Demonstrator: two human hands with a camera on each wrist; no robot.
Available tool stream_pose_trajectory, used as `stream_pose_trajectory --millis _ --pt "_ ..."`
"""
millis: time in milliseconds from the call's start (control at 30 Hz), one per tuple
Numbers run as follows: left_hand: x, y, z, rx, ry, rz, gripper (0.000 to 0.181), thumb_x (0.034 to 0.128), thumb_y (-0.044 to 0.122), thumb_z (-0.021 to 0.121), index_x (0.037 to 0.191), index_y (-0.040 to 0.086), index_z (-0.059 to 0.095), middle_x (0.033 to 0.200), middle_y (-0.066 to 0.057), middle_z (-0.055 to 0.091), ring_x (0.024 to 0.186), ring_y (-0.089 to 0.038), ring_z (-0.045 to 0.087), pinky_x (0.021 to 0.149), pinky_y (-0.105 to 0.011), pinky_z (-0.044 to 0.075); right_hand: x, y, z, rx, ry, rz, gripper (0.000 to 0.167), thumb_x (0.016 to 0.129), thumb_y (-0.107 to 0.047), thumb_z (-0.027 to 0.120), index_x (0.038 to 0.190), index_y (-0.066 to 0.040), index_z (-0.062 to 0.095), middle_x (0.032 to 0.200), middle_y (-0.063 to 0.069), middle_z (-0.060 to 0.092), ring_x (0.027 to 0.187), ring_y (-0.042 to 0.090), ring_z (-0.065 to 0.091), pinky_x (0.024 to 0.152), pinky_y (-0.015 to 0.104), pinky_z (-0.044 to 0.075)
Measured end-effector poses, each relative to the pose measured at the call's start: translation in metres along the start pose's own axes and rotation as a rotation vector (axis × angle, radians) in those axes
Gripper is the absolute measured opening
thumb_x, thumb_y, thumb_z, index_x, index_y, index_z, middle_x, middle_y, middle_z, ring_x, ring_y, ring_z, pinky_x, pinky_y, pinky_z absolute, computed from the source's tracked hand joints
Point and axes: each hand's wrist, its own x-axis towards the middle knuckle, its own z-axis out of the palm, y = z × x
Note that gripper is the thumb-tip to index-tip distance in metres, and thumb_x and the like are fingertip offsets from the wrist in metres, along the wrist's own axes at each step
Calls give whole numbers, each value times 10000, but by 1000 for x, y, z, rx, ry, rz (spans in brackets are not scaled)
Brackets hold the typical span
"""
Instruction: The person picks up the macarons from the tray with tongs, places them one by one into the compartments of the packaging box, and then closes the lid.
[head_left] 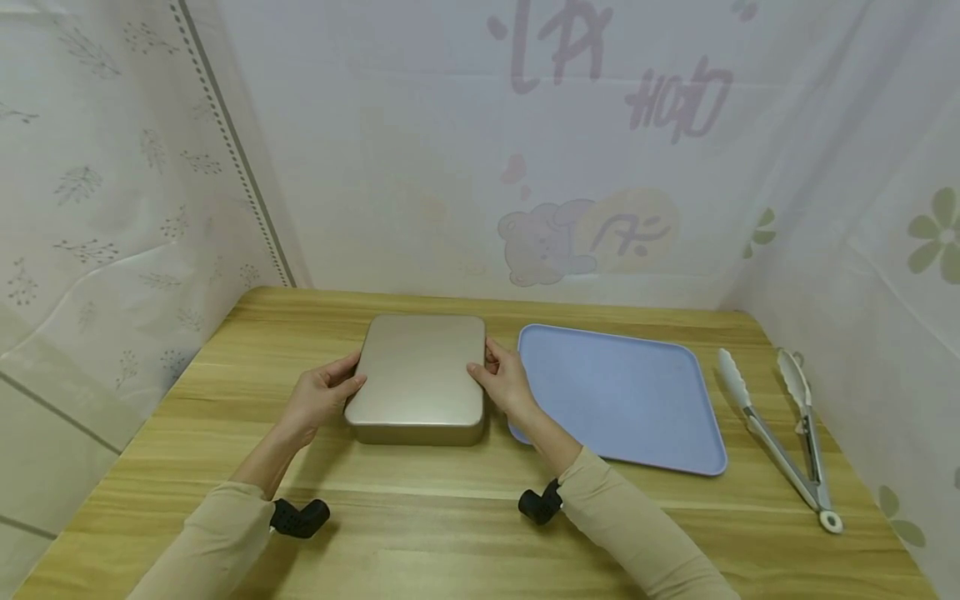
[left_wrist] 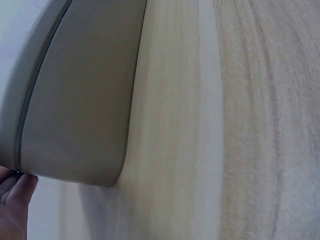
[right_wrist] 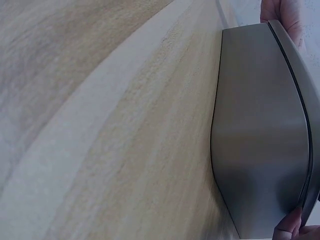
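A champagne-gold rectangular metal tin (head_left: 420, 375) with its lid on sits on the wooden table, left of the middle. My left hand (head_left: 318, 398) grips the lid's left edge, thumb at the upper rim and fingers along the side. On the opposite edge my right hand (head_left: 506, 379) pinches the rim, its thumb lying on the lid's top. In the left wrist view, fingertips (left_wrist: 22, 192) touch the tin near the dark seam below the lid (left_wrist: 15, 100). The right wrist view shows a fingertip (right_wrist: 291, 220) at that same seam on the tin's side (right_wrist: 260, 120).
A light blue tray (head_left: 622, 396) lies just right of the tin, beside my right hand. Farther right are spread tongs (head_left: 783, 458) with pale tips. Printed cloth (head_left: 450, 150) hangs behind the wooden table (head_left: 420, 525) and at both sides.
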Motion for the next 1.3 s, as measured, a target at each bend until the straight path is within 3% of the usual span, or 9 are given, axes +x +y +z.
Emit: stream_pose_trajectory --millis 500,700,833,1300 --pt "2 -4 1 12 22 -3 560 957 135 558 1439 -24 322 1475 -208 330 1357 -318 333 827 -8 400 0 0 0 -26 15 19 293 893 -56 626 1172 31 603 773 14 462 694 120 412 577 186 362" --pt "2 -3 0 17 17 -4 572 959 173 561 1441 -16 320 1478 -201 324 1363 -317 323 847 -21 403 -1 1 1 -18 25 50 464 906 -90 617 1335 41 495 944 112 607 769 132 495 632 200 435" --pt "2 -3 0 18 16 -4 571 958 175 563 1441 -12 323 1478 -194 327 1363 -312 326 850 -23 403 -3 3 1 -9 26 109 535 916 -126 614 1383 49 420 1094 162 609 863 166 546 697 231 491" --pt "2 -3 1 72 48 -8 576 954 206 572 1443 10 339 1466 -179 357 1349 -299 359 865 -35 404 -2 3 3 13 38 160 540 924 -136 604 1394 43 408 1138 158 599 948 205 576 755 255 515"
